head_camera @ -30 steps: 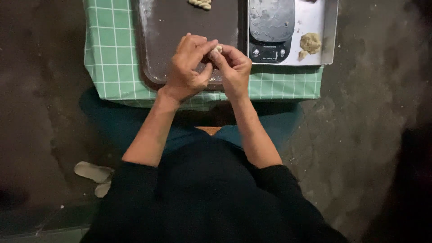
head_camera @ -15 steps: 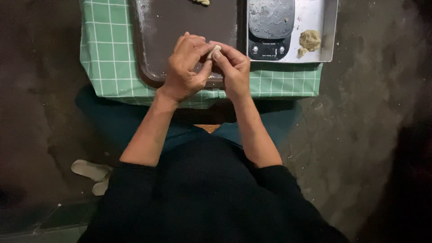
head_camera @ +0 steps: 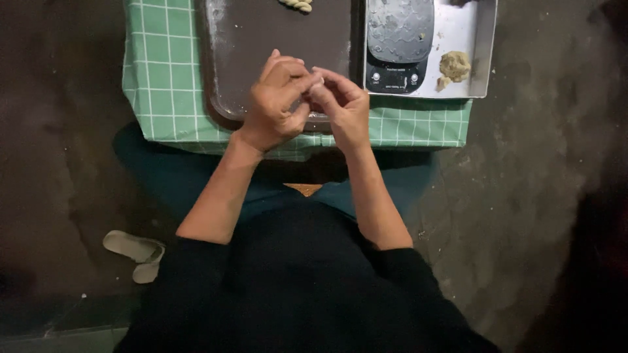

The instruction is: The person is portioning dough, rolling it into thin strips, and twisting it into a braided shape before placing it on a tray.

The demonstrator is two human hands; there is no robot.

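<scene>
Pale dough lump (head_camera: pixel 453 66) (beside scale (head_camera: pixel 399 39)) in metal tray (head_camera: pixel 483 49)

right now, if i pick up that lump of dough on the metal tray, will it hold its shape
Probably not rigidly: the dough lump looks soft and ragged, so it would likely dent. A small crumb beside it suggests bits break off. It looks small, probably light, on the metal tray.

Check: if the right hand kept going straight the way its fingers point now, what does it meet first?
The right hand points up-left at the left hand; their fingertips already look touching, so it likely meets that first. Beyond lies the dark tray.
</scene>
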